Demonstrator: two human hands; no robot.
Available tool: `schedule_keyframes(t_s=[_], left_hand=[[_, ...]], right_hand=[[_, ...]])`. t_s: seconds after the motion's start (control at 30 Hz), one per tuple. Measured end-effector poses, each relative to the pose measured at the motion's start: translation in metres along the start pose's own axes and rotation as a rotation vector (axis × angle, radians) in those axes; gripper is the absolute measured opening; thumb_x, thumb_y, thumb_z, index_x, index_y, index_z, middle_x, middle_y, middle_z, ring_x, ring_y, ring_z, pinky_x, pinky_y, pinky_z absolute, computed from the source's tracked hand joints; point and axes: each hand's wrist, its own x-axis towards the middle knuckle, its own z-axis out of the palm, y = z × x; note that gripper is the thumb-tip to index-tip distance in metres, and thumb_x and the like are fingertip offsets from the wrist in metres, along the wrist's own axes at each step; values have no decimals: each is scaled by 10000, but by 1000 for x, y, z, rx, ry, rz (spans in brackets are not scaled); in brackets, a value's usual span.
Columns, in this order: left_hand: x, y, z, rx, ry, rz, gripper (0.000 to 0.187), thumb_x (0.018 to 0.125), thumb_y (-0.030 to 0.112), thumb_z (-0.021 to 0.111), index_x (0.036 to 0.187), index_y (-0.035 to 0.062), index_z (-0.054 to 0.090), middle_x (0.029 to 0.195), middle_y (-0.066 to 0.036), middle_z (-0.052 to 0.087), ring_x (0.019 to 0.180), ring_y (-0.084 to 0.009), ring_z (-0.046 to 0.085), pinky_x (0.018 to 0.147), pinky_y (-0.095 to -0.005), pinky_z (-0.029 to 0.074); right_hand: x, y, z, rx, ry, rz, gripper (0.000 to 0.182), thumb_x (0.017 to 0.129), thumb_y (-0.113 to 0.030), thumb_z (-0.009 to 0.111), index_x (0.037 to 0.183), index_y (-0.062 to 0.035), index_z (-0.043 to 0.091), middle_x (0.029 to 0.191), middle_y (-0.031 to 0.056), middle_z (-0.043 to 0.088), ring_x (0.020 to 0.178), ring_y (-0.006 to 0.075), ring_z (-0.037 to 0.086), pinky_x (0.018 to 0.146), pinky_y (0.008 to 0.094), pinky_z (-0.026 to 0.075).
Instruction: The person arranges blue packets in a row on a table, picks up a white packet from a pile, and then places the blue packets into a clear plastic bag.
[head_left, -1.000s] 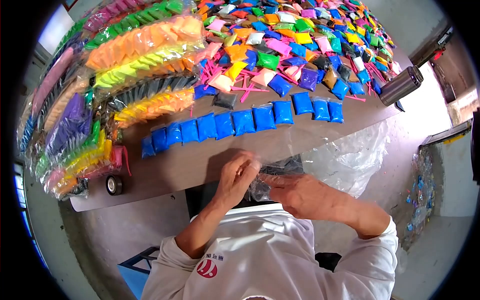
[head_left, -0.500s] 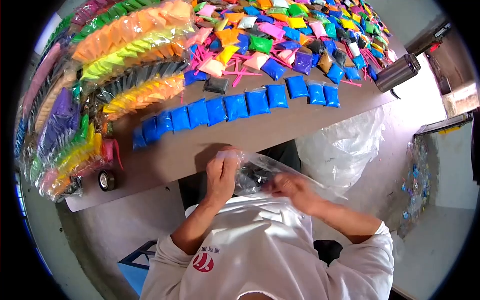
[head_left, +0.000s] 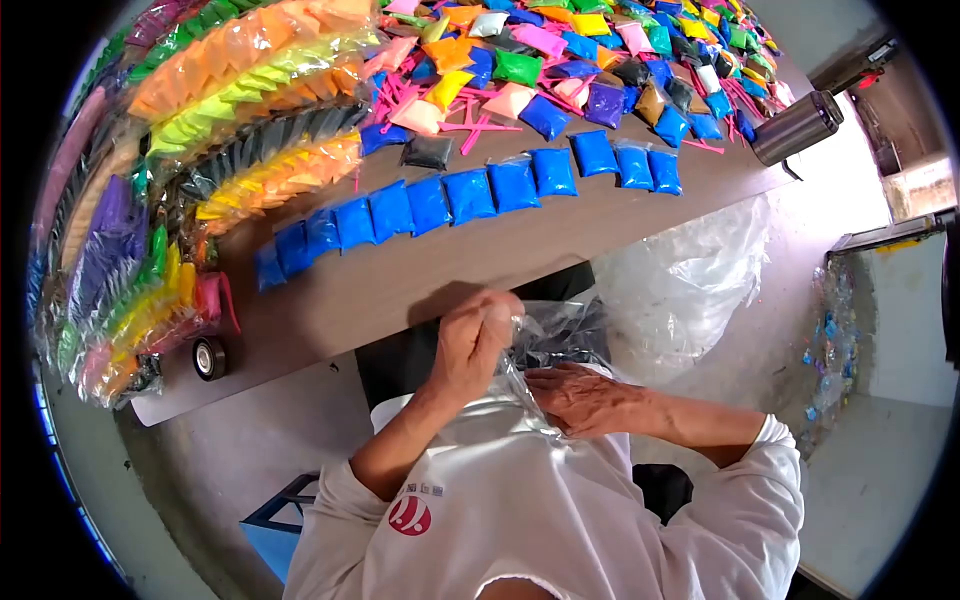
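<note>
A clear plastic bag [head_left: 560,325] is stretched out in front of my white shirt, beyond the table's near edge. My left hand [head_left: 478,340] is closed in a pinch on the bag's left side. Lower and to the right, my right hand [head_left: 590,400] has its back facing up and its fingers bent together over the bag's lower part. Its thumb and fingertips are partly hidden. On the table, a curved row of blue packets [head_left: 430,207] lies beyond both hands, touching neither.
Clear bags of sorted orange packets [head_left: 250,60] and other colours fill the table's left side. A pile of loose, mixed packets [head_left: 517,67] with pink sticks lies at the back. A tape roll [head_left: 209,358], a metal flask [head_left: 797,130] and a large plastic sack [head_left: 680,290] are around.
My left hand has moved a little right and up with the bag. My right hand, blurred before, is now steadier and lower, and the bag has bunched between the hands.
</note>
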Motion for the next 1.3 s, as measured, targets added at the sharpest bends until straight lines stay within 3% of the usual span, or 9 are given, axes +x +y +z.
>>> schedule_keyframes(t_s=[0.1, 0.27, 0.43, 0.57, 0.63, 0.83, 0.93, 1.1, 1.3], left_hand=[[-8, -5, -8, -84, 162, -144, 401, 1081, 257, 414, 964, -32, 666, 835, -57, 644, 672, -103, 556, 619, -269, 446], [2, 7, -23, -103, 258, -233, 417, 1077, 264, 420, 931, -21, 689, 800, -41, 650, 693, -96, 574, 630, -268, 456], [3, 11, -5, 10, 37, 97, 313, 1042, 194, 496, 904, -38, 656, 921, -127, 677, 711, -177, 612, 669, -305, 493], [5, 13, 2, 40, -36, 178, 286, 1032, 170, 520, 900, -57, 633, 967, -135, 673, 729, -208, 626, 660, -323, 503], [5, 17, 0, -10, 4, 93, 291, 1037, 167, 513, 899, -61, 631, 952, -136, 672, 703, -202, 612, 641, -322, 493], [9, 21, 7, -32, -21, 55, 269, 1038, 135, 490, 916, -57, 635, 925, -132, 667, 700, -217, 599, 652, -332, 491], [7, 20, 4, 64, -46, 137, 259, 1033, 126, 488, 920, -60, 630, 924, -140, 660, 764, -250, 629, 702, -345, 508], [-4, 17, -19, -103, 147, -2, 344, 1056, 173, 459, 845, -42, 625, 910, -112, 675, 687, -146, 588, 621, -297, 471], [-1, 44, -55, -108, 260, 25, 394, 1051, 164, 431, 756, -26, 612, 913, -117, 693, 673, -123, 585, 589, -277, 451]], right_hand=[[0, 2, -11, 317, -92, 137, 375, 852, -55, 583, 1222, 5, 575, 1216, 188, 594, 1109, 381, 611, 935, 472, 499], [-31, 16, -24, -233, 189, 452, 335, 873, -102, 625, 1196, -14, 600, 1089, 226, 645, 1027, 402, 641, 859, 470, 535], [-52, 27, -10, -142, -355, 774, 428, 996, -279, 460, 1314, -3, 541, 1007, 247, 686, 1042, 461, 648, 935, 541, 511], [-70, 43, 16, -252, 259, 371, 427, 979, -266, 476, 1299, 9, 545, 974, 233, 700, 949, 419, 683, 911, 517, 530], [-61, 34, -2, -213, 15, 691, 349, 953, -215, 551, 1249, -34, 595, 983, 197, 704, 879, 399, 690, 820, 495, 553], [2, 2, -10, 449, 367, 157, 309, 961, -167, 572, 1218, 1, 604, 1084, 217, 671, 963, 422, 652, 832, 461, 535], [14, 7, 16, -206, 393, 209, 325, 992, -189, 536, 1256, -6, 586, 1157, 230, 642, 1058, 416, 623, 887, 443, 524], [1, -20, -44, 361, 77, 353, 464, 1020, -390, 512, 1267, -4, 580, 1224, 221, 604, 1199, 413, 555, 1007, 505, 437], [-21, -31, -73, -295, 216, 404, 721, 935, -635, 533, 1309, -20, 572, 1401, 242, 505, 1333, 449, 437, 1031, 673, 323]])
